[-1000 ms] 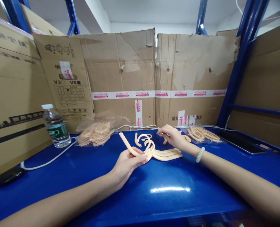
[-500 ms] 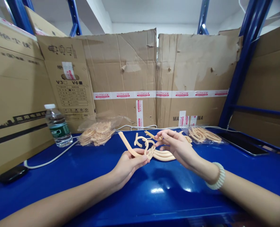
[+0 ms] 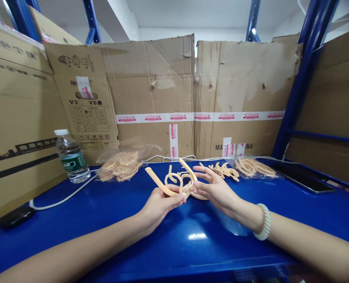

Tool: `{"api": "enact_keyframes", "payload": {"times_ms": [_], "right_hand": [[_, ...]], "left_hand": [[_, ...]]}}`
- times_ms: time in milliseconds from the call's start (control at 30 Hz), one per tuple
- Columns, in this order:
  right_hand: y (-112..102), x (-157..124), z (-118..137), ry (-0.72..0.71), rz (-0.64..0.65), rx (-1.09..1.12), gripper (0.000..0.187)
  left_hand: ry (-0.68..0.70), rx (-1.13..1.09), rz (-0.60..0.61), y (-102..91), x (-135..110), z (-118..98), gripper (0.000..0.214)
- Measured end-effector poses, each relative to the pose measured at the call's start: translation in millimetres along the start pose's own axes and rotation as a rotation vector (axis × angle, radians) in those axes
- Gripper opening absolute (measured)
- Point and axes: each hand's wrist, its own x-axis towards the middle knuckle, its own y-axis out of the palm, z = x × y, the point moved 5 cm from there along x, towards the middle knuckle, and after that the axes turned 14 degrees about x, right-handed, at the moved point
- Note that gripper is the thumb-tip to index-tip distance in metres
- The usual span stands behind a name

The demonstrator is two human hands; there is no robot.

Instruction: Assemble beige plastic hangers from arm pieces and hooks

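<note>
Left hand (image 3: pixel 162 202): we see it closed, thumb pressed over the fingers, gripping a bundle of curved strips (image 3: pixel 159 183) at its lower end. One long arm of the bundle points up toward 10 o'clock.
Right hand (image 3: pixel 214 188): thumb and forefinger pinch a single strip (image 3: pixel 187 169) that slants up toward 11 o'clock. The other fingers are spread loosely, and a pale bracelet (image 3: pixel 264 222) sits on the wrist.
Where the strips are: held just above the middle of the counter (image 3: pixel 192 239), between our two hands, whose fingertips nearly meet. The single strip meets the bundle's loops.
At 1 o'clock from the hands: a loose pile of strips (image 3: pixel 226 171) lies on the counter, and just beyond it a clear bag of strips (image 3: pixel 255 167).
At 10 o'clock: a clear bag of small peach pieces (image 3: pixel 119 165), with a water bottle (image 3: pixel 71 157) standing upright farther left.
At 9 o'clock: a white cable (image 3: pixel 59 202) trails across the counter, and a black device (image 3: pixel 13 217) lies near the edge.
At 3 o'clock: a dark flat slab (image 3: pixel 302 179).
At 12 o'clock: cardboard boxes (image 3: pixel 156 94) wall in the counter.
</note>
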Motion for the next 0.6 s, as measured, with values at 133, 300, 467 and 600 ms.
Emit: {"api": "enact_keyframes", "payload": {"times_ms": [133, 300, 467, 600], "right_hand": [[3, 0, -4, 0.074, 0.07, 0.06, 0.062], [5, 0, -10, 0.09, 0.169, -0.093, 0.039], [11, -3, -13, 0.123, 0.261, -0.138, 0.036], [12, -3, -10, 0.118, 0.263, -0.17, 0.036]], "left_hand": [[0.006, 0.033, 0.007, 1.5, -2, -2, 0.026], [0.024, 0.034, 0.002, 2.4, -2, -3, 0.028], [0.066, 0.066, 0.04, 3.9, -1, -3, 0.026], [0.055, 0.045, 0.04, 3.5, -1, -3, 0.027]]}}
